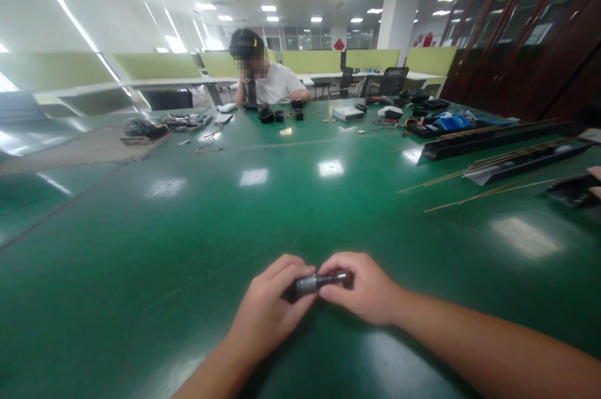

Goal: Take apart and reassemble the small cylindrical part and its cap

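Just above the green tabletop, at the near middle of the head view, I hold a short cylindrical part in both hands. It has a silver-grey barrel, a dark end on the left and a thinner, ridged shaft with a shiny tip on the right. My left hand is closed around the dark end and the barrel. The fingers of my right hand curl about the shaft end, thumb and forefinger close to the barrel. Its exact kind is too small to make out.
Across the green table sits a person among small black parts. At right lie black channels, thin rods and a blue bundle. Another person's hand shows at the right edge. Tools lie far left.
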A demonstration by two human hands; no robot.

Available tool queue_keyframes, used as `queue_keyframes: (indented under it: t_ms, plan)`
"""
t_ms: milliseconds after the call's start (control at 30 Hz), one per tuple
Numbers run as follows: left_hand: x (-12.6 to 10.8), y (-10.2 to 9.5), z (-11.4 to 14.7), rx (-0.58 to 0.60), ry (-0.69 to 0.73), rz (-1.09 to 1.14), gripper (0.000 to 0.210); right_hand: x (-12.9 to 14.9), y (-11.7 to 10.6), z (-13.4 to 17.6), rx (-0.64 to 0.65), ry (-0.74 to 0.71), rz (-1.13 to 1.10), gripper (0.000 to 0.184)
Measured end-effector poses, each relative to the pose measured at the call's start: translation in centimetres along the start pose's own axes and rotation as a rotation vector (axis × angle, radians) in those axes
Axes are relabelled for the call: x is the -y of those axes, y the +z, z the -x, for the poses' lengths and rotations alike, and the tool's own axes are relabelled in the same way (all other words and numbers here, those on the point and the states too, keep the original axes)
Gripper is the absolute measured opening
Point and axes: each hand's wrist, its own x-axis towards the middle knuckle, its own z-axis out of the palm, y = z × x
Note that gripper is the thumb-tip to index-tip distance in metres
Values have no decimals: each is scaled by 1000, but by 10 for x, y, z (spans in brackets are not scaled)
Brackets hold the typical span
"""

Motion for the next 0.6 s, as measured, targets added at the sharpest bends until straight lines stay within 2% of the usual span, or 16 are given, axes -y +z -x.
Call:
queue_keyframes:
  t_ms: [600]
  plan:
    - [1, 1, 1, -7, -23, -15, 19, -4, 2, 1, -14, 26, -85, 15]
